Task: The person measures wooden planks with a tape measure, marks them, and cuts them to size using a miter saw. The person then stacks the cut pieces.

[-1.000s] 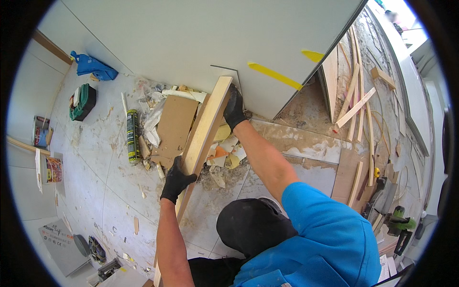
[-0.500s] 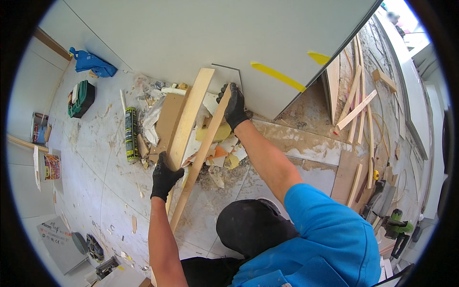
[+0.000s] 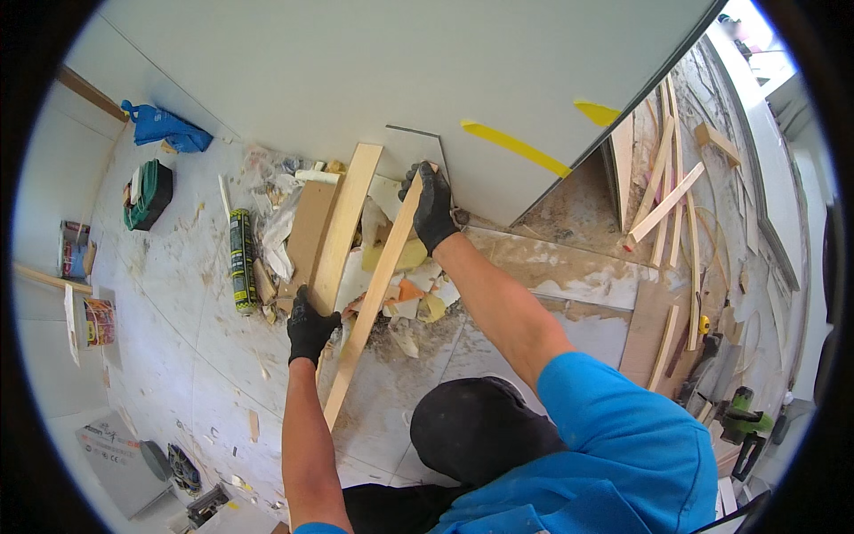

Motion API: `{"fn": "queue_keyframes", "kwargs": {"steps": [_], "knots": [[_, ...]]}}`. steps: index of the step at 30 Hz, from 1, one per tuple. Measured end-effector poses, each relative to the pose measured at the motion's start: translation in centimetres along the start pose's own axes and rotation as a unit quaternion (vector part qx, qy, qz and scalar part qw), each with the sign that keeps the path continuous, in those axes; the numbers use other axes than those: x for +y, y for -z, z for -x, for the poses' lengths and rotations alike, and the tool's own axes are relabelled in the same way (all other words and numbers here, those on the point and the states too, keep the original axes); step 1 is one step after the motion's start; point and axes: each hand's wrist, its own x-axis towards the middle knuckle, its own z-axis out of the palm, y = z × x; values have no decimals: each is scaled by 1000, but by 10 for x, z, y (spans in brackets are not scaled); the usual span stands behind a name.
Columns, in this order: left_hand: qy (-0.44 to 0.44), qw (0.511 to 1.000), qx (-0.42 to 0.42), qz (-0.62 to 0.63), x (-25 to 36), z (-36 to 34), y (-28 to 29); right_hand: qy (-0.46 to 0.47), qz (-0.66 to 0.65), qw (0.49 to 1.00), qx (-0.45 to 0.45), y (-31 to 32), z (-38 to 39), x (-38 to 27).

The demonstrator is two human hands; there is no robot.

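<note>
My left hand [image 3: 311, 327], in a black glove, is closed round the lower part of a pale wooden board [image 3: 349, 222]. A narrower wooden strip [image 3: 378, 283] slants beside it, with its upper end in the grip of my gloved right hand [image 3: 431, 209]. The two pieces run nearly side by side with a gap between them, both tilted with their far ends toward the big white panel [image 3: 374, 62]. Part of the board's lower end is hidden behind my left hand and the strip. Scraps and debris [image 3: 409, 307] lie beneath both.
On the left are a spray can [image 3: 242, 261], a green toolbox [image 3: 149, 196], a blue bag [image 3: 171, 131] and a bucket [image 3: 100, 321]. Long wooden strips [image 3: 665, 206] lie crossed on the right, near a green power tool [image 3: 743, 416]. A brown cardboard piece [image 3: 311, 230] leans by the board.
The far ends of the board and strip have come slightly lower, toward me. My right hand has shifted a little lower with the strip; both grips stay the same.
</note>
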Motion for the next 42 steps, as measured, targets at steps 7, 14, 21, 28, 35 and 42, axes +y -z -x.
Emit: {"fn": "queue_keyframes", "kwargs": {"steps": [7,14,21,28,35,42], "knots": [[-207,942,125,233,158,-88,54,-42,-28,999,-21,9,-1,-2],[47,790,-118,600,266,-160,76,-42,-49,995,-74,6,-4,2],[15,788,-191,585,248,-179,53,-18,29,999,8,0,1,0],[24,827,-178,534,240,-181,57,-25,26,999,14,-11,4,2],[26,818,-141,557,249,-172,56,-17,1,1000,4,-4,0,3],[35,777,-153,609,247,-180,49,-14,10,1000,19,-9,-1,1]]}}
